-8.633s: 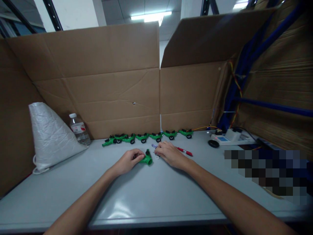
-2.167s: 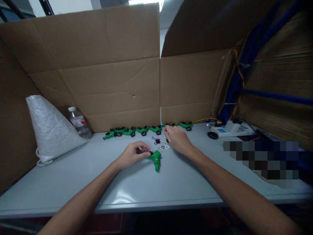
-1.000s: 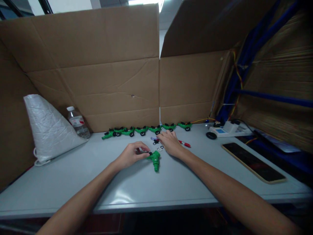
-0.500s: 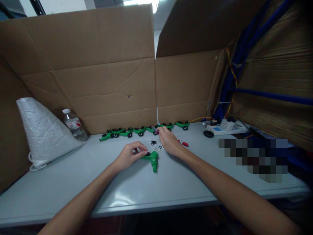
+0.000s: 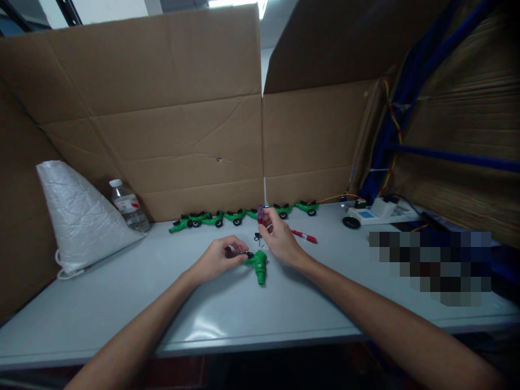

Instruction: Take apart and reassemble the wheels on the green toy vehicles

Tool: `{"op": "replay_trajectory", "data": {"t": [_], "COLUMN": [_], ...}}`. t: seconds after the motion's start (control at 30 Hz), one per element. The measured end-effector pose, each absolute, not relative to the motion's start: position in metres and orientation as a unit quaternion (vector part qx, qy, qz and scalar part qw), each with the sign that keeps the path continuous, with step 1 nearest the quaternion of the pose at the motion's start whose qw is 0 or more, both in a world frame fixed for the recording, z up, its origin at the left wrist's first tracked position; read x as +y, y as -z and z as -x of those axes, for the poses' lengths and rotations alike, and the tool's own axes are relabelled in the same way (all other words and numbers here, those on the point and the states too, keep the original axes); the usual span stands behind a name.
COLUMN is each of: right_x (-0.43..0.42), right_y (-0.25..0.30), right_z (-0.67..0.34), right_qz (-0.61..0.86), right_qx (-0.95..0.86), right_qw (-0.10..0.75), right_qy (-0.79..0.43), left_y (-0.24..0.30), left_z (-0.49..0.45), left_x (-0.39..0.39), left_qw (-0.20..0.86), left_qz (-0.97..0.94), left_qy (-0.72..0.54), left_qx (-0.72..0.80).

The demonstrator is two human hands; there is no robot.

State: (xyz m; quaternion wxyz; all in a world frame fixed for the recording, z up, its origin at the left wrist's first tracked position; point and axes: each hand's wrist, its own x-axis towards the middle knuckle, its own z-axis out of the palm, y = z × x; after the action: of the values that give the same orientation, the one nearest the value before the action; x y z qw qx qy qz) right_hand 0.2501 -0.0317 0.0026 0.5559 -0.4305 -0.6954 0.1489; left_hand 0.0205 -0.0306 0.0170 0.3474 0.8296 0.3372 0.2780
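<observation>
My left hand (image 5: pixel 222 257) is closed, its fingertips pinching the black part on the side of a green plastic tap (image 5: pixel 260 265). The tap's spout end points toward me, close to the table surface. In my right hand (image 5: pixel 280 233) is a small screwdriver (image 5: pixel 260 214) with a see-through purple and red handle. It stands roughly upright, its thin shaft pointing down behind the tap. Small black parts (image 5: pixel 257 236) and a pale ring (image 5: pixel 265 247) lie on the table just past the tap, partly hidden by the shaft and my right hand.
Several green taps with black parts (image 5: pixel 234 218) stand in a row along the cardboard wall (image 5: pixel 182 135). A red pen (image 5: pixel 304 236) lies right of my hand. At left are a white bag (image 5: pixel 89 222) and a water bottle (image 5: pixel 129 206); at right, a power strip (image 5: pixel 382 211).
My right hand has turned the screwdriver from a slanted position to nearly upright, with its shaft downward. My left hand stays on the tap. The whole view has shifted slightly.
</observation>
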Motion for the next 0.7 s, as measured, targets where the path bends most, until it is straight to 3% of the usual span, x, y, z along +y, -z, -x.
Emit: {"op": "replay_trajectory", "data": {"t": [0.33, 0.7], "right_x": [-0.052, -0.054], "right_y": [-0.016, -0.01], "right_z": [-0.24, -0.233], "right_qz": [0.381, 0.343], "right_qx": [-0.659, -0.701], "right_qw": [0.608, 0.585], "right_qy": [-0.228, -0.22], "left_y": [-0.023, -0.018], "left_z": [-0.022, -0.022], "left_x": [-0.033, -0.031], "left_qw": [0.346, 0.339], "left_qz": [-0.832, -0.836], "left_qy": [-0.284, -0.295], "left_qx": [0.329, 0.316]}}
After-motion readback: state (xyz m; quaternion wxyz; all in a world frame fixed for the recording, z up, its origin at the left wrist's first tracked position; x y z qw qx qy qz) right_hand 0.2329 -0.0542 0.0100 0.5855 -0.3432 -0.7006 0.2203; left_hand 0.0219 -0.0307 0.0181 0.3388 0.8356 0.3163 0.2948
